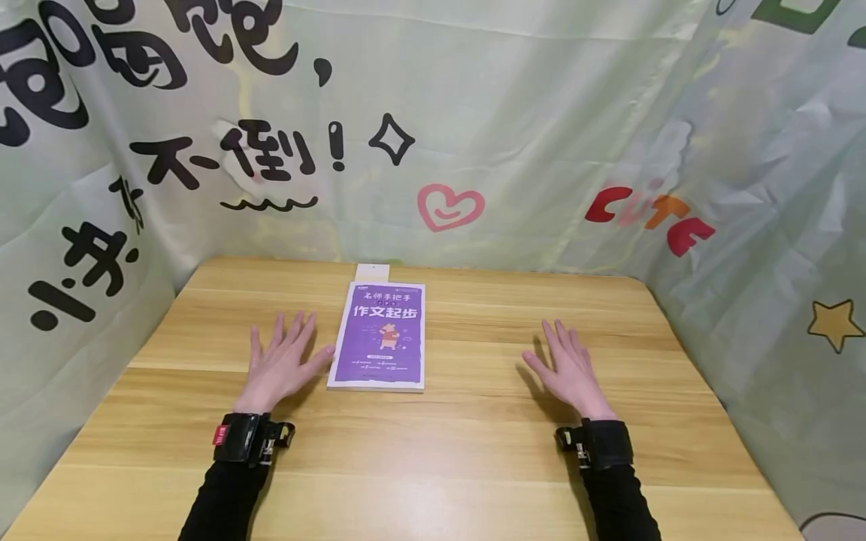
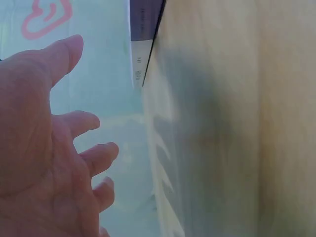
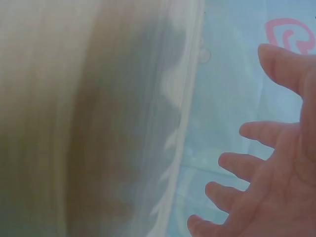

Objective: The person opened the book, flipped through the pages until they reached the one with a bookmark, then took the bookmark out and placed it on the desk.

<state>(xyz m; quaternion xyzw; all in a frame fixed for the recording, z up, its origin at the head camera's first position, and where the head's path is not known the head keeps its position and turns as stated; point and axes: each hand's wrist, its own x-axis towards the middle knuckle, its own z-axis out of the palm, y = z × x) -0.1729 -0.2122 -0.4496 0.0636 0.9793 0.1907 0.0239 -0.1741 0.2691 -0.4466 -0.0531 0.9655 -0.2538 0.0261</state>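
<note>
A purple book (image 1: 380, 368) with white lettering and a small cartoon bear on its cover lies flat on the wooden table (image 1: 433, 466). From under its top edge pokes a white card or tag (image 1: 372, 273). Left of the book, my left hand (image 1: 277, 368) is held palm down with fingers spread, its thumb tip right by the book's left edge. The left wrist view shows the book's spine (image 2: 142, 49) beyond that thumb. Well to the right, my right hand (image 1: 570, 373) hovers over the table with fingers spread, casting a shadow. Nothing is in either hand.
A pale printed curtain (image 1: 528, 113) hangs behind the table and along both sides, with dark lettering, a pink heart (image 1: 451, 208) and a yellow star (image 1: 837, 325). Black bands with small cameras (image 1: 246, 438) sit on both wrists.
</note>
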